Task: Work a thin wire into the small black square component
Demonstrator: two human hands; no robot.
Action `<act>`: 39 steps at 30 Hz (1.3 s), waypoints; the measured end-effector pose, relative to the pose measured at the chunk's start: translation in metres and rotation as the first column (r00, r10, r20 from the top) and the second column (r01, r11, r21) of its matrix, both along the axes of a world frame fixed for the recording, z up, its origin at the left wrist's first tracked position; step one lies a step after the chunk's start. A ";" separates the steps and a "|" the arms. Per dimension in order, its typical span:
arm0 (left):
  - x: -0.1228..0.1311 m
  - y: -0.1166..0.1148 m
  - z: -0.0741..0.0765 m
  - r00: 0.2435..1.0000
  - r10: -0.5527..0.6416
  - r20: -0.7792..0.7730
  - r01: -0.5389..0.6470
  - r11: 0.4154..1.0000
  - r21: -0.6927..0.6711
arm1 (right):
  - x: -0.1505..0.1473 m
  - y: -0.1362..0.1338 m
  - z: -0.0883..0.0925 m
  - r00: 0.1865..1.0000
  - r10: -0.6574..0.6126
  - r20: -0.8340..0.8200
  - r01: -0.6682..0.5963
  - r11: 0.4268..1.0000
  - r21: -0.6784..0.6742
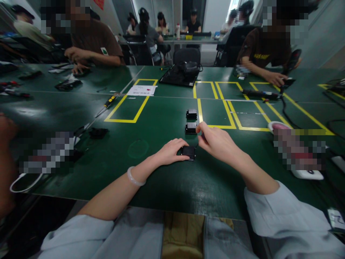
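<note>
My left hand [172,151] holds a small black rectangular block [189,153] against the green table, fingers on its far side and thumb on its near side. At the block's right edge is my right hand [215,140], its fingers curled into a pinch. A short, thin dark piece shows between those fingertips and the block; its kind is too small to make out. Just beyond stand two similar black blocks with greyish tops, the nearer block [191,128] close to my right index finger and the farther block [191,114] behind it.
Yellow tape rectangles mark the green table [161,111]. A yellow-and-black screwdriver [110,101], a white paper [142,90] and a black tray [176,77] lie farther out. To the right is a white-edged device [307,175]. Two people work across the table; a cable runs at right.
</note>
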State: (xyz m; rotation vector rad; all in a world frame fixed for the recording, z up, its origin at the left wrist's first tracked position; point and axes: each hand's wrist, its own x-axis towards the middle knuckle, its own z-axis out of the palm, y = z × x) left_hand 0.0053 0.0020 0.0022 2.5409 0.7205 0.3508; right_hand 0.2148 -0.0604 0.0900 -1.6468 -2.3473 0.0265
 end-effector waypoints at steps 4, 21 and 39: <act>0.000 0.000 -0.001 1.000 0.003 0.010 -0.003 1.000 0.003 | -0.001 -0.001 0.001 1.000 -0.007 -0.012 0.007 1.000 -0.004; 0.001 0.000 0.001 1.000 0.010 0.007 -0.010 1.000 -0.015 | 0.001 -0.001 0.001 1.000 0.021 -0.022 -0.022 1.000 -0.012; 0.001 -0.001 0.002 1.000 0.009 0.007 -0.009 1.000 -0.016 | 0.002 0.001 0.001 1.000 0.010 0.001 -0.010 1.000 -0.018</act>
